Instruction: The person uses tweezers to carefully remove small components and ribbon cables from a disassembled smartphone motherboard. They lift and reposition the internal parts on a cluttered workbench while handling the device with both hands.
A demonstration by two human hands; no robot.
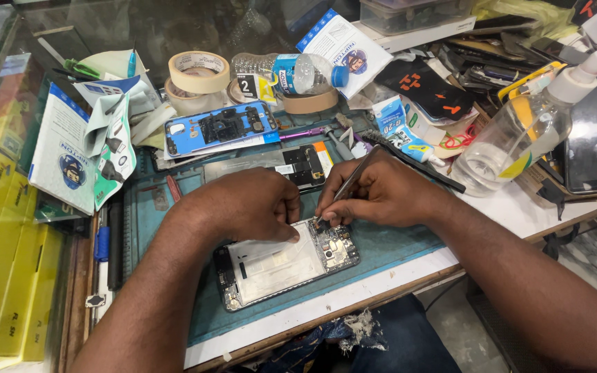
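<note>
Meanwhile, left hand [247, 205] presses the opened phone [286, 263], white-plated inside, right hand [376, 193] gripping tweezers [345, 185].

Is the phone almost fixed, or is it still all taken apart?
Still apart. Done: the blue back cover is off, lying beyond the mat. In hand: the left hand steadies the opened phone while the right hand pokes tweezers into its top end. Left: the insides are still bare, and the cover is not back on.
</note>
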